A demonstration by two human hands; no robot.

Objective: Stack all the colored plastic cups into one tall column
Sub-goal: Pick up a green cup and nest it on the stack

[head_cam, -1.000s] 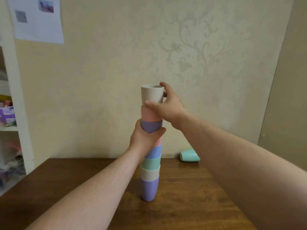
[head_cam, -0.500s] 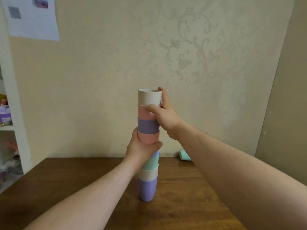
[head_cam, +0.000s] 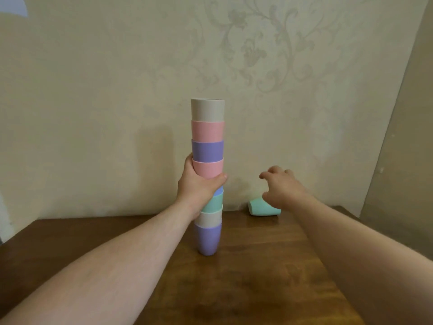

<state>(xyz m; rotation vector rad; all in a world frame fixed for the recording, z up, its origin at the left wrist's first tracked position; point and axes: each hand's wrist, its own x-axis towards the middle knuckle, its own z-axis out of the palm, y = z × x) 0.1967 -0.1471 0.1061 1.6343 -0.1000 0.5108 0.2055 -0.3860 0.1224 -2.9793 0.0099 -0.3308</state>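
Observation:
A tall column of nested plastic cups (head_cam: 207, 146) stands on the wooden table (head_cam: 257, 266), with a beige cup on top, then pink, purple and pink cups, and a purple cup at the base. My left hand (head_cam: 199, 186) is wrapped around the column's middle, hiding part of it. A mint green cup (head_cam: 263, 207) lies on its side by the wall, right of the column. My right hand (head_cam: 281, 186) hovers just above and in front of it, fingers spread, holding nothing.
A patterned beige wall rises directly behind the table. The table's right edge (head_cam: 346, 212) runs close to the mint cup. A corner of paper (head_cam: 14, 5) hangs on the wall at the upper left.
My right hand let go of the beige top cup and dropped down to the right, toward the mint cup. The top cups have settled straight on the column. My left hand kept its grip.

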